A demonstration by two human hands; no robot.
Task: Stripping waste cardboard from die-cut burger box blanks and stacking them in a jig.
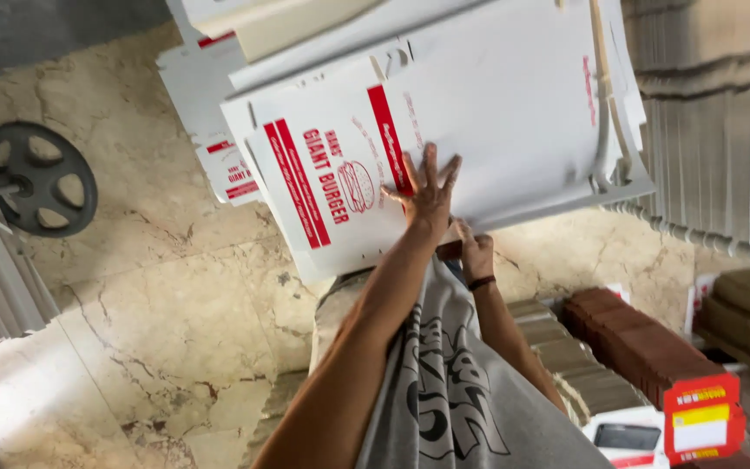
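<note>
My left hand lies flat with fingers spread on a large white flattened cardboard box blank with red stripes and a burger drawing. It tops a stack of similar blanks fanned out over the floor. My right hand, with a dark band at the wrist, is curled around the near edge of the blanks, just below and right of the left hand. My grey printed shirt hangs between my arms.
Beige marble floor spreads to the left, with a dark metal wheel on a rod. Bundles of brown and red-brown flat cartons and a red and yellow packet sit at lower right. Stacked white sheets stand at right.
</note>
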